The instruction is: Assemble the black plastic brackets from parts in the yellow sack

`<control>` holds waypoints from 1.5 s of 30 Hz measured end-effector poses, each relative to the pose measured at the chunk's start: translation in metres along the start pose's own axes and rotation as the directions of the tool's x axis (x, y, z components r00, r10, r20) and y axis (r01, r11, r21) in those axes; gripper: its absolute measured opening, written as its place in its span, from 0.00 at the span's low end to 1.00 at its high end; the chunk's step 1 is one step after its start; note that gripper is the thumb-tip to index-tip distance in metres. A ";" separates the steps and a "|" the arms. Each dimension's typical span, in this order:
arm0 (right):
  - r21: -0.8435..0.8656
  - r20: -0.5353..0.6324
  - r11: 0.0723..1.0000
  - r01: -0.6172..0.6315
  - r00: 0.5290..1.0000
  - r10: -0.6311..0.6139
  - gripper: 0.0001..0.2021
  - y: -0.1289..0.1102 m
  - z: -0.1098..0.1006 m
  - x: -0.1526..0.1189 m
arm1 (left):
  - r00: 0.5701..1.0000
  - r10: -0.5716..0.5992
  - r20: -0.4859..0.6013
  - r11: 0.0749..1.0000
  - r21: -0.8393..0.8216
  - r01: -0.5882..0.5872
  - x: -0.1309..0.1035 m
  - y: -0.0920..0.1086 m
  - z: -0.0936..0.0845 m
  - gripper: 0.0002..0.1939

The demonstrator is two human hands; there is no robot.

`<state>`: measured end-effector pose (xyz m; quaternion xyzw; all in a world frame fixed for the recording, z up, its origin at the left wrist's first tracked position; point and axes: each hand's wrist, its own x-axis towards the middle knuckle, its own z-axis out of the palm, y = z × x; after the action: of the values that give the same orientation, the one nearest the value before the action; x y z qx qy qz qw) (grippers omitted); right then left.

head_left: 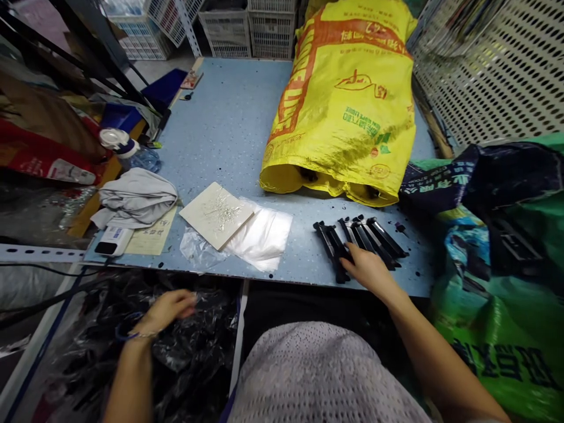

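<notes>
My right hand (365, 267) is at the row of several black plastic strips (372, 238) near the table's front edge, its fingertips touching one of the left ones; whether they grip it is not clear. My left hand (170, 308), blurred, hovers over a heap of black parts in clear plastic bags (189, 346) below the table edge. Its fingers are smeared by motion. A cream square tile (217, 215) with tiny shiny pieces on it lies partly on clear plastic bags (267, 238), left of the strips.
A large yellow sack (348, 106) lies open toward me on the blue table (220, 117). At the left are a grey cloth (136, 197), a white device (113, 241) and a bottle (132, 151). A green sack (506, 317) stands at the right, crates (227, 32) behind.
</notes>
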<state>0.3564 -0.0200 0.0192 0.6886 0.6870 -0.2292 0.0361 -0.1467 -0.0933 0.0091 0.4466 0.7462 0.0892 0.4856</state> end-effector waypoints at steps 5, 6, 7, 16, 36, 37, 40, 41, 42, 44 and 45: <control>0.751 -0.012 0.657 0.075 0.995 -0.100 0.23 -0.017 0.020 0.023 | 0.720 0.625 -0.302 0.758 0.014 -0.652 0.043 0.141 0.114 0.14; 0.830 0.013 0.555 0.046 0.995 -0.102 0.24 -0.023 0.023 0.027 | 0.656 0.678 -0.333 0.720 0.117 -0.684 0.054 0.161 0.133 0.11; 0.884 0.043 0.467 0.010 0.994 -0.102 0.24 -0.029 0.025 0.029 | 0.616 0.705 -0.351 0.697 0.187 -0.692 0.064 0.174 0.148 0.07; 0.974 0.200 -0.040 -0.224 0.927 -0.317 0.16 -0.068 0.015 0.047 | 0.815 0.513 -0.269 0.794 -0.213 -0.570 0.104 0.162 0.128 0.08; 0.946 0.216 -0.119 -0.301 0.859 -0.464 0.15 -0.120 0.024 0.067 | 0.768 0.502 -0.396 0.660 -0.399 -0.637 0.084 0.170 0.126 0.11; 0.940 0.219 -0.134 -0.313 0.858 -0.465 0.14 -0.122 0.026 0.071 | 0.755 0.516 -0.405 0.670 -0.359 -0.650 0.082 0.168 0.123 0.10; 0.929 0.222 -0.171 -0.328 0.865 -0.450 0.13 -0.118 0.033 0.079 | 0.664 0.595 -0.454 0.698 -0.119 -0.706 0.079 0.162 0.109 0.04; 0.928 0.223 -0.177 -0.329 0.867 -0.445 0.13 -0.115 0.034 0.080 | 0.616 0.649 -0.447 0.691 0.007 -0.723 0.079 0.160 0.104 0.04; 0.928 0.227 -0.175 -0.329 0.871 -0.436 0.13 -0.112 0.035 0.080 | 0.571 0.707 -0.417 0.670 0.135 -0.730 0.079 0.159 0.100 0.07; 0.934 0.241 -0.146 -0.326 0.877 -0.415 0.13 -0.106 0.035 0.079 | 0.520 0.789 -0.328 0.612 0.332 -0.718 0.082 0.159 0.096 0.14; 0.940 0.243 -0.128 -0.315 0.885 -0.397 0.14 -0.103 0.034 0.077 | 0.515 0.801 -0.306 0.599 0.381 -0.705 0.084 0.159 0.095 0.18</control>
<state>0.2443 0.0448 -0.0118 0.3743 0.2657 -0.8213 -0.3388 0.0112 0.0350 -0.0037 0.7411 0.5712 0.3131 0.1627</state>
